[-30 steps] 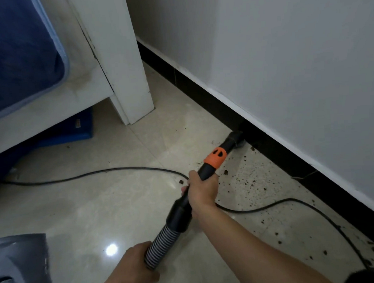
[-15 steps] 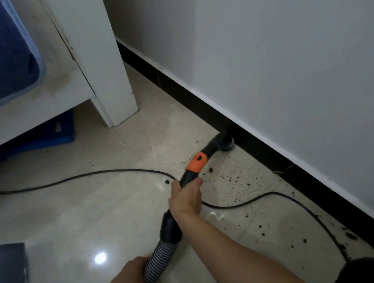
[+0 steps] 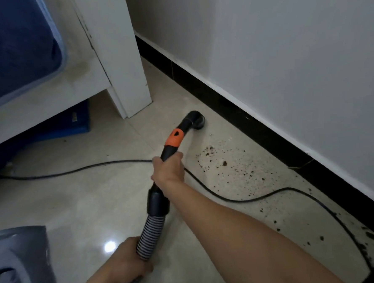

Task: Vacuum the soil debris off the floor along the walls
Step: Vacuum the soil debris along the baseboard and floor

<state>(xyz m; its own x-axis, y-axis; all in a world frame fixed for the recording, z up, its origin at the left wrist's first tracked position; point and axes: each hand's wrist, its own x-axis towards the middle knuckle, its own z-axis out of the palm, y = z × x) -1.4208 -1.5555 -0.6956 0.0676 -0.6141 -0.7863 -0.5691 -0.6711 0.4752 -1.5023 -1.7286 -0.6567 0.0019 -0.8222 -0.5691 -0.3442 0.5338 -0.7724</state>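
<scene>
Black wand [image 3: 172,145] with an orange collar. Right hand [image 3: 167,170] curled round it just below the collar, arm stretched forward, nearly straight. Left hand [image 3: 126,268] grips the ribbed hose [image 3: 152,234] at the floor's [image 3: 80,204] bottom edge. Round nozzle [image 3: 195,120] on the floor near the black baseboard [image 3: 223,103]. Soil debris [image 3: 225,164] scattered just right of it, along the wall. Cable [image 3: 229,199] crosses the floor.

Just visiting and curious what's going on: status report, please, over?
Right hand grips wand, left hand grips hose. Nozzle down near baseboard; soil debris beside it, not yet picked up. Power cord lies across the debris patch.
</scene>
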